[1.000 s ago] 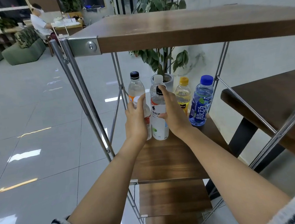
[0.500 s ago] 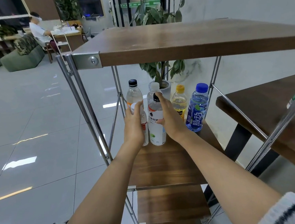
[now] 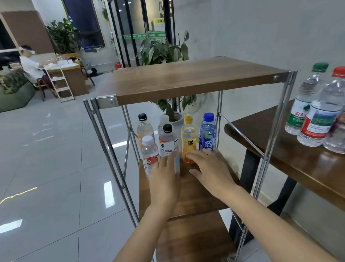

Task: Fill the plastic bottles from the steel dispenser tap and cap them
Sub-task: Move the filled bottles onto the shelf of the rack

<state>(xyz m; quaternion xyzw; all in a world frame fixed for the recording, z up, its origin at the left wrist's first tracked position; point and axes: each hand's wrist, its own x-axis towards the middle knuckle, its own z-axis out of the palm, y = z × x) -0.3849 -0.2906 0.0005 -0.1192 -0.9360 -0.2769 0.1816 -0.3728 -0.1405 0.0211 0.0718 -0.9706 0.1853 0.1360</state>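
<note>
Six plastic bottles stand on the middle shelf (image 3: pixel 193 197) of a steel-framed rack: a short white-capped bottle (image 3: pixel 150 155) near left, a black-capped bottle (image 3: pixel 168 141) beside it, another black-capped one (image 3: pixel 144 125) far left, a yellow bottle (image 3: pixel 189 138) and a blue bottle (image 3: pixel 208 133) to the right. The left hand (image 3: pixel 164 181) lies open, fingers against the base of the near black-capped bottle, gripping nothing. The right hand (image 3: pixel 209 170) is spread open, fingertips by the yellow bottle's base, empty. More water bottles (image 3: pixel 319 117) stand on the table (image 3: pixel 306 167) at right.
</note>
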